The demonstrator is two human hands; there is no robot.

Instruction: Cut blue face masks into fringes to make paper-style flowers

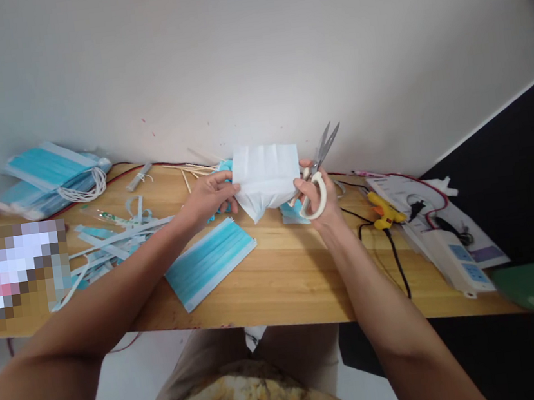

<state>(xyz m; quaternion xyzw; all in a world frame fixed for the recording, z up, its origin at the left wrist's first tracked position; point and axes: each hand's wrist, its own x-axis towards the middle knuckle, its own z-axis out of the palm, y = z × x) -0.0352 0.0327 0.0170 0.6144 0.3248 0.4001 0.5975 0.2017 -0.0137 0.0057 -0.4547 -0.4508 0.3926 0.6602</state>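
Observation:
Above the wooden table I hold up a face mask, its white side toward me and its lower part spread into loose, drooping folds. My left hand pinches the left edge of it between thumb and fingers. At the opposite edge, my right hand grips the mask and also carries scissors with white handles. Their blades point up and away, slightly parted. A flat blue mask lies below my left hand. Under the held mask shows another blue piece, partly hidden.
Cut strips are heaped at left, before a stack of blue masks with white ear loops. Thin wooden sticks lie by the wall. At right are a yellow glue gun, papers, cables and a white power strip.

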